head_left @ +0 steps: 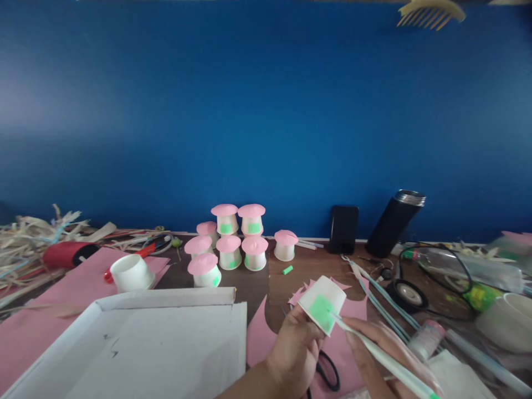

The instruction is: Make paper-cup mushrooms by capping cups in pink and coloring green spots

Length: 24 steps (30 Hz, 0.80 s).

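Note:
My left hand (296, 348) is closed around a white paper cup (336, 292), tilted, with a green coloured patch on its side. In my right hand (380, 354) is a white marker pen (386, 360) with a green end, its tip at the green patch. A loose green cap (287, 270) lies on the table beyond the hands. Behind it stands an upturned cup with a pink paper top (285, 244). To its left, several similar cups (229, 254) stand grouped and partly stacked, most showing green patches. Under my hands lie cut pink paper (261, 335) and black scissor handles (329, 372).
A white box lid (174, 343) lies at the front left, near a plain white cup (131, 272) on pink sheets. At the right are a black phone (343, 229), a leaning black flask (394, 221), cables and a clear bottle (474, 269). A blue wall rises behind.

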Available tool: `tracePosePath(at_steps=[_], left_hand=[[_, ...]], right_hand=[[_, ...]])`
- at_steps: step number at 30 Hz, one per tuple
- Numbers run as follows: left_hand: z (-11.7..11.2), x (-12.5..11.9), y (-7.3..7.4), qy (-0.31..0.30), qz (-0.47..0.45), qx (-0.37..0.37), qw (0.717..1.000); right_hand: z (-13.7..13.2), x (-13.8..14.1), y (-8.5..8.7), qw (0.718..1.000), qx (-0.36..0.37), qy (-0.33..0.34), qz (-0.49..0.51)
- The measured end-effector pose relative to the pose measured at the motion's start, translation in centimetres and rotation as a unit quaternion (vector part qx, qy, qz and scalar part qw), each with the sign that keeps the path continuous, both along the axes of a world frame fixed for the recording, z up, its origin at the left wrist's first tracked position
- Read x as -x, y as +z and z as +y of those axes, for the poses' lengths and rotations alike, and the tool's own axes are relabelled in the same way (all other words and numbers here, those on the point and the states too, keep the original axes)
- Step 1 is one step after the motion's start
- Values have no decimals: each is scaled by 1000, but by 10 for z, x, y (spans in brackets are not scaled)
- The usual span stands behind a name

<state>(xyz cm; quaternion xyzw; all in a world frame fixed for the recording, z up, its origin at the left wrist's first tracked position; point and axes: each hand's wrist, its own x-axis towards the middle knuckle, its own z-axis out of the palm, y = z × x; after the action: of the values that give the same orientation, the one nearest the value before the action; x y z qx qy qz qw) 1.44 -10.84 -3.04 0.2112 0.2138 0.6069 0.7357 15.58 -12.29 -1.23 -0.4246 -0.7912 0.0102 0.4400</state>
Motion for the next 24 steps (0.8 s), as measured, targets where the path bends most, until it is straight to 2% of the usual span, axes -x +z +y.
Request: tracePosePath(at_steps=[5, 11, 16, 21, 24], left_hand=[[1, 1, 1, 1, -9, -11, 1000], [-1, 0, -1, 0, -3, 8, 1000], [0, 1, -1, -2, 1, -14, 1000], [0, 1, -3, -8, 6, -22, 1000], [-1, 0, -2, -11, -5, -51, 999]], right_hand=[[1, 2, -1, 999, -12, 44, -19], [5, -1, -4, 999, -40, 10, -17], [4, 2, -3, 998, -35, 48, -30], [7, -2, -8, 999, -39, 7, -19], [7, -3, -8, 999, -39, 25, -27]])
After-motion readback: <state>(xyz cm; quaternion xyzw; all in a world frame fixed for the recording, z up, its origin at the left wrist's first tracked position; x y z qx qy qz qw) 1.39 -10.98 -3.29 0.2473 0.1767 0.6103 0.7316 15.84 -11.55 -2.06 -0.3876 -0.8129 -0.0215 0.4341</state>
